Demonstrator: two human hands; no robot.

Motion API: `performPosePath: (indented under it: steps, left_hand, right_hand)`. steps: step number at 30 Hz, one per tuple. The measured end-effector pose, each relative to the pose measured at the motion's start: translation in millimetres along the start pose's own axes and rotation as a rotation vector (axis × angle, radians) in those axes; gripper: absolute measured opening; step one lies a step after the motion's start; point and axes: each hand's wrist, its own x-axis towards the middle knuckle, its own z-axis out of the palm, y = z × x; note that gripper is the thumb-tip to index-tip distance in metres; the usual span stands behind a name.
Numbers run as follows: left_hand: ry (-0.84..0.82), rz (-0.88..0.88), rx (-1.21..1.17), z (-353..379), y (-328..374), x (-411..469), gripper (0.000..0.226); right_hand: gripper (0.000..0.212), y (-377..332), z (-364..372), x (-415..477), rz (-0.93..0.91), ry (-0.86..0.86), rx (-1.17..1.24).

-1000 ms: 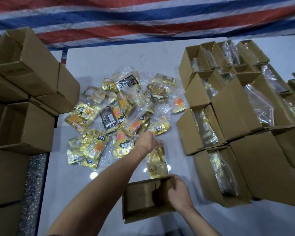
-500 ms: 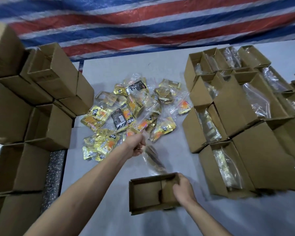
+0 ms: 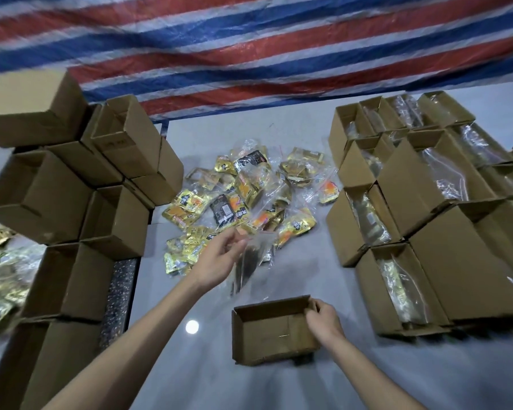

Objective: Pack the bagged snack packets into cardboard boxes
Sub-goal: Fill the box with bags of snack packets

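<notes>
Centre of frame: our left hand (image 3: 219, 258) pinching a transparent bag (image 3: 248, 266), contents dark and motion-blurred, just above the open brown cardboard box (image 3: 267, 332) on the grey bench (image 3: 279, 386); our right hand (image 3: 323, 321) grips its right wall.

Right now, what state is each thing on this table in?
Left hand: pinching the clear bag.
Clear bag: hanging above the table, blurred.
Right hand: gripping the near box's right wall.
Near box: upright, open, empty.
Packet pile: loose on the table.
Right-side boxes: open, bags inside.
Left-side stacked boxes: open, seemingly empty.
</notes>
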Motion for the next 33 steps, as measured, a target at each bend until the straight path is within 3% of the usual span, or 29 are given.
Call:
performPosePath:
  steps: [10, 19, 29, 33]
  left_hand:
    - [0.044, 0.17, -0.395, -0.6, 35.0, -62.2, 0.021]
    - [-0.08, 0.105, -0.606, 6.4, 33.4, -82.7, 0.02]
    - [-0.085, 0.094, -0.678, 15.6, 30.6, -97.9, 0.023]
    - [-0.071, 0.038, -0.667, 25.2, 12.0, -94.1, 0.025]
  right_hand:
    - [0.017, 2.5, 3.6, -4.6, 0.057, -0.033, 0.235]
    - [0.011, 12.0, -2.1, -8.9, 0.056, -0.069, 0.377]
    - [0.011, 21.1, -3.9, -5.5, -0.079, -0.179, 0.45]
    - [0.012, 23.8, -1.0, -2.1, -0.023, -0.158, 0.438]
